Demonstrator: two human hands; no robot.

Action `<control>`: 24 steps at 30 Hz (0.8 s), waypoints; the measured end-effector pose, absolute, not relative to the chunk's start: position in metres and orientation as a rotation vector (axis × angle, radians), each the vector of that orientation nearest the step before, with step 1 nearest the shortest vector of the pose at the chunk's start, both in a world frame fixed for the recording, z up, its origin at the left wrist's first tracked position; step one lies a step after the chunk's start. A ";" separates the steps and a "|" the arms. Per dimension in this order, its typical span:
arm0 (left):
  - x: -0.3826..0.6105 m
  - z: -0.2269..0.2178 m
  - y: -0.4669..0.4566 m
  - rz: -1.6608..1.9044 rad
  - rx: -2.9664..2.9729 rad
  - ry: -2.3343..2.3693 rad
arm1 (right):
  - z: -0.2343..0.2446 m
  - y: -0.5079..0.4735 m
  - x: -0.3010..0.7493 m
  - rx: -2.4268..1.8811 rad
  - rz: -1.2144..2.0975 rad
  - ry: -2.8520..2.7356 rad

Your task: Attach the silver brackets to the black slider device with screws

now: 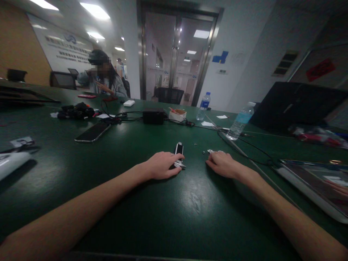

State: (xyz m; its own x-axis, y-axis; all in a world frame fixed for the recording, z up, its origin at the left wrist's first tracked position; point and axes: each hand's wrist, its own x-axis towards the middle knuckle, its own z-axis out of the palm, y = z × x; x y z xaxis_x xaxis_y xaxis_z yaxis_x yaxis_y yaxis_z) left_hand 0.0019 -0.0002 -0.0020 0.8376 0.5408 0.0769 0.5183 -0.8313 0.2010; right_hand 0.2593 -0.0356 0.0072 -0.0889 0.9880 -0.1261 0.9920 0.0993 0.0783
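Observation:
My left hand [162, 165] rests on the dark green table [174, 214], fingers curled round the near end of a small black and silver device [178, 149] that lies pointing away from me. A thin metal piece sticks out under my fingertips. My right hand [222, 164] lies palm down a little to the right, fingers bent over a small white and silver part [210, 151]. A few tiny loose parts [203, 152] lie between the two hands.
A phone [92, 132] lies at the left, a black adapter [153, 116] and small box [177, 115] with cables behind. Two water bottles [240, 121] stand to the right, beside a black bag [296, 105] and a tablet [312, 181]. A person sits at the far left.

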 end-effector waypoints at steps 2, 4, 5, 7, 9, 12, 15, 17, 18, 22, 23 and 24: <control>0.002 -0.002 0.000 0.198 2.847 0.832 | 0.006 -0.035 0.260 2.022 -0.044 2.229; 0.001 -0.002 0.000 0.202 2.845 0.830 | 0.006 -0.035 0.261 2.019 -0.060 2.254; 0.001 -0.002 0.000 0.202 2.843 0.829 | 0.007 -0.035 0.262 2.016 -0.069 2.265; 0.001 -0.002 0.000 0.202 2.839 0.824 | 0.008 -0.036 0.263 2.006 -0.099 2.275; 0.001 -0.002 -0.001 0.195 2.833 0.826 | 0.011 -0.036 0.264 1.999 -0.131 2.279; 0.002 -0.001 -0.001 0.187 2.827 0.831 | 0.015 -0.037 0.264 1.987 -0.154 2.294; 0.002 -0.001 -0.001 0.187 2.830 0.839 | 0.017 -0.038 0.263 1.978 -0.179 2.303; 0.002 -0.002 0.000 0.191 2.832 0.834 | 0.017 -0.038 0.263 1.977 -0.194 2.297; 0.002 -0.003 0.000 0.196 2.833 0.826 | 0.018 -0.038 0.262 1.976 -0.199 2.292; 0.002 -0.004 0.001 0.213 2.839 0.808 | 0.018 -0.037 0.262 1.962 -0.228 2.278; 0.002 -0.005 0.001 0.215 2.840 0.809 | 0.018 -0.037 0.263 1.959 -0.238 2.283; 0.002 -0.005 0.001 0.218 2.839 0.807 | 0.018 -0.037 0.263 1.958 -0.248 2.289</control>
